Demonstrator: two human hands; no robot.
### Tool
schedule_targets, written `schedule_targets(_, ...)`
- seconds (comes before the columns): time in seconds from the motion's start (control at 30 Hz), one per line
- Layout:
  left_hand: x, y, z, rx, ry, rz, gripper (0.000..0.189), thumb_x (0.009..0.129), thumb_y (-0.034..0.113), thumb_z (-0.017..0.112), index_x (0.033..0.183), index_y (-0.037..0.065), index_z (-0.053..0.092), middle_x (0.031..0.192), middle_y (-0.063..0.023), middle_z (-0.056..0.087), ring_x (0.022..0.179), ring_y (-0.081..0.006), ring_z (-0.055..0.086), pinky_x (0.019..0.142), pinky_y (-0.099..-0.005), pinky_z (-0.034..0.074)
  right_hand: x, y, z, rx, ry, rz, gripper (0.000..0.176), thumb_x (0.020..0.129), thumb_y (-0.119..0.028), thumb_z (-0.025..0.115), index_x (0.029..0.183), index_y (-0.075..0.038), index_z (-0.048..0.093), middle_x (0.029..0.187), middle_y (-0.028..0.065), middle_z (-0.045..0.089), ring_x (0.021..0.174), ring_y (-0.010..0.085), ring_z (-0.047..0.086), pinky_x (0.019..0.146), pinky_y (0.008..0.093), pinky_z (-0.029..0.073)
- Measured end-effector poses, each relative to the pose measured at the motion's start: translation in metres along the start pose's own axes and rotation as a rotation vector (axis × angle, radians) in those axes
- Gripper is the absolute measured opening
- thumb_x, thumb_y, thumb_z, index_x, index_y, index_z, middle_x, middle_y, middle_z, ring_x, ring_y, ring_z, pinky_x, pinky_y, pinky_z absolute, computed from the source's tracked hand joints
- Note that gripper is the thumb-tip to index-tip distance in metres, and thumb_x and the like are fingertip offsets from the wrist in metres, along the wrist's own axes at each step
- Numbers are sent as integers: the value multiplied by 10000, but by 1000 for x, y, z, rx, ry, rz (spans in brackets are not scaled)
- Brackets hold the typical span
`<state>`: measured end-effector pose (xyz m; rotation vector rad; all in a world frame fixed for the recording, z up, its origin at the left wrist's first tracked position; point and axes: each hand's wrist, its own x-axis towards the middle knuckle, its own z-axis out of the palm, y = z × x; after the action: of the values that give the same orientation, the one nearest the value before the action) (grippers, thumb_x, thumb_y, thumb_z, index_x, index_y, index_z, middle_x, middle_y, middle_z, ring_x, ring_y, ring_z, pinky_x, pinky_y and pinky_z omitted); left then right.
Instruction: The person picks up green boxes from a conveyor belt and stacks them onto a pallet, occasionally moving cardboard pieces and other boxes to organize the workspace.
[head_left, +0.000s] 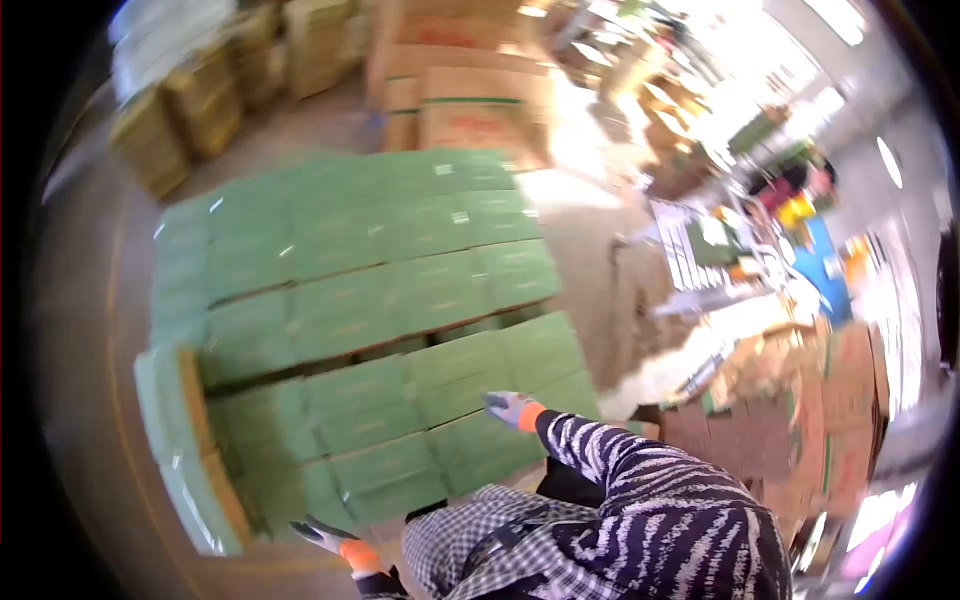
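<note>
Grey floor (595, 260) is lit brightly toward the upper right in the head view, where much of the clutter is blurred by glare. Brown cardboard boxes (470, 125) are stacked beyond the far side of the work area, and more brown boxes (845, 420) are piled at the right. Tan bundles (205, 105) are lined up at the upper left. Across the middle, green boxes (365, 310) are set close together in rows, with dark gaps left between some of them. Grey gloves with orange cuffs are worn on both hands. The right hand (510, 408) is held out over the near rows, fingers extended, nothing seen gripped; whether a box is touched cannot be told. The left hand (325, 536) is held wide, fingers spread, just beside the near edge of the green boxes.
</note>
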<state>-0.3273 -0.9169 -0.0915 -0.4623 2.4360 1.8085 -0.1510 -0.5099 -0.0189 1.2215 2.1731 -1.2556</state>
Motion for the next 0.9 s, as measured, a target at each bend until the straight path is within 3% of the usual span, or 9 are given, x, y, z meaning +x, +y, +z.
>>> schedule_targets(0.13, -127, 63, 195, -307, -516, 47, 563, 931, 153, 488, 1432, 66, 245, 1475, -77, 263, 1324, -222, 288, 1086, -355, 241, -30, 234, -205, 167, 779, 98, 473, 865, -291, 561, 1237, -3, 511, 1208, 177, 570, 1122, 269, 547, 962, 329, 408)
schedule_targets(0.2, -197, 82, 282, -324, -726, 58, 562, 929, 159, 496, 1428, 67, 256, 1468, -76, 278, 1317, -216, 297, 1080, -343, 249, -12, 346, -287, 524, 1036, 77, 442, 880, -216, 573, 1235, 38, 499, 1192, 153, 578, 1086, 216, 547, 933, 301, 412)
schedule_targets(0.37, -362, 128, 473, -275, -1120, -432, 580, 913, 180, 530, 1428, 111, 271, 1430, -57, 334, 1279, -195, 353, 1038, -334, 301, 19, 532, -461, 1003, 1445, -56, 434, 863, -242, 631, 1230, -34, 529, 1083, 82, 612, 915, 140, 564, 774, 288, 460)
schedule_targets(0.47, -444, 150, 582, -161, -1296, -512, 611, 917, 290, 531, 1440, 145, 249, 1411, -37, 366, 1241, -201, 399, 1026, -362, 301, 6, 555, -547, 1480, 1227, 21, 409, 838, -353, 646, 1190, -199, 508, 959, -15, 563, 708, 124, 494, 559, 267, 389)
schedule_targets(0.6, -511, 171, 700, -150, -1434, -524, 598, 933, 344, 473, 1445, 176, 212, 1436, -91, 306, 1327, -279, 291, 1041, -423, 269, 40, 609, -627, 1553, 1099, 23, 452, 845, -438, 586, 1229, -217, 495, 1014, -37, 541, 733, 138, 482, 601, 277, 406)
schedule_targets(0.63, -523, 171, 729, -128, -1436, -507, 625, 920, 374, 488, 1446, 185, 207, 1441, -91, 297, 1332, -287, 281, 1039, -430, 269, 40, 606, -648, 1426, 1072, 237, 470, 859, -450, 556, 1255, -209, 484, 1033, -28, 537, 756, 144, 471, 631, 274, 412)
schedule_targets(0.7, -543, 179, 773, -108, -1418, -478, 653, 907, 404, 504, 1447, 194, 201, 1446, -90, 288, 1336, -296, 270, 1037, -436, 269, 38, 570, -679, 1536, 1056, 336, 477, 896, -422, 494, 1305, -177, 473, 1253, 7, 491, 1104, 132, 435, 832, 258, 397)
schedule_targets(0.77, -560, 197, 806, 1, -1416, -446, 762, 847, 489, 563, 1452, 226, 180, 1442, -81, 292, 1315, -293, 294, 1017, -448, 281, 56, 590, -691, 1522, 991, -6, 473, 875, -398, 547, 1276, -151, 507, 1279, 8, 501, 1143, 135, 448, 882, 290, 399)
schedule_targets(0.9, -575, 199, 854, 32, -1367, -444, 845, 791, 549, 603, 1452, 246, 172, 1427, -68, 303, 1291, -271, 309, 1001, -455, 281, 72, 599, -696, 1769, 920, -89, 434, 830, -320, 648, 1200, -109, 563, 1128, 5, 599, 988, 183, 559, 869, 308, 439)
